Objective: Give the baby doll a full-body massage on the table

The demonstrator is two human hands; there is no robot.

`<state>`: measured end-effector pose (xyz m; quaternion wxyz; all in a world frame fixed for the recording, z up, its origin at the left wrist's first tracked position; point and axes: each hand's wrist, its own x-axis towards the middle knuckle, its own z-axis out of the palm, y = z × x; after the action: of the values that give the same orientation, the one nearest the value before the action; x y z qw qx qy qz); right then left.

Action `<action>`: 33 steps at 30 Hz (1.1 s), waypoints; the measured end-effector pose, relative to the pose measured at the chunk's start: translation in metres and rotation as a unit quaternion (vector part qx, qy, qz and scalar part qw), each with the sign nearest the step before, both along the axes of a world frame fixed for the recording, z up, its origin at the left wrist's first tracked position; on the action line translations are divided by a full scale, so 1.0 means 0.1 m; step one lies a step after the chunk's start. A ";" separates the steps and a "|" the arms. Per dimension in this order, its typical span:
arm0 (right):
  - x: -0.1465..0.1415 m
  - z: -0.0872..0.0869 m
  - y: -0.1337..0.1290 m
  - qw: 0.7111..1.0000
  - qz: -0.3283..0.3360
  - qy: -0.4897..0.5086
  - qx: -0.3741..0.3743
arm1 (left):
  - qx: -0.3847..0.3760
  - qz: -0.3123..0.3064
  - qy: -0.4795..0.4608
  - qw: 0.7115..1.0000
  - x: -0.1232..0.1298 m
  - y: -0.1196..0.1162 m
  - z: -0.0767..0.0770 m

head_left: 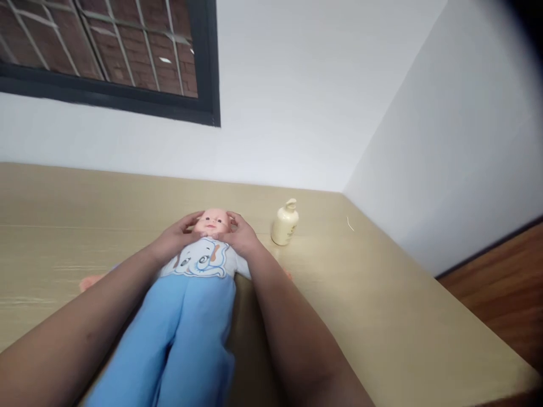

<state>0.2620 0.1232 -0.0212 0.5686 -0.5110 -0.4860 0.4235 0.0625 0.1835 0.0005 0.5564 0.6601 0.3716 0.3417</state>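
Observation:
A baby doll (199, 288) in a white top with an elephant print and light blue trousers lies on its back on the table, its head away from me. My left hand (180, 234) holds the left side of the doll's head, thumb near its chin. On the other side my right hand (241, 233) cups the head in the same way, its thumb also by the chin. The doll's face shows between both hands. My forearms pass over its arms and partly hide them.
A cream pump bottle (285, 225) stands upright to the right of the doll's head. Farther right, a thin pale strip (350, 224) lies on the wooden table (339, 294). White walls and a barred window (207, 68) rise behind.

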 end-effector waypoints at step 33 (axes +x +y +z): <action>0.08 -0.09 0.07 0.999 -0.020 -0.038 -0.023 | 0.090 0.016 -0.017 0.996 0.08 0.15 -0.32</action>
<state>0.2704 0.1301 -0.0300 0.5460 -0.5495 -0.4873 0.4031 0.0701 0.1989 -0.0320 0.4956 0.6953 0.3404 0.3937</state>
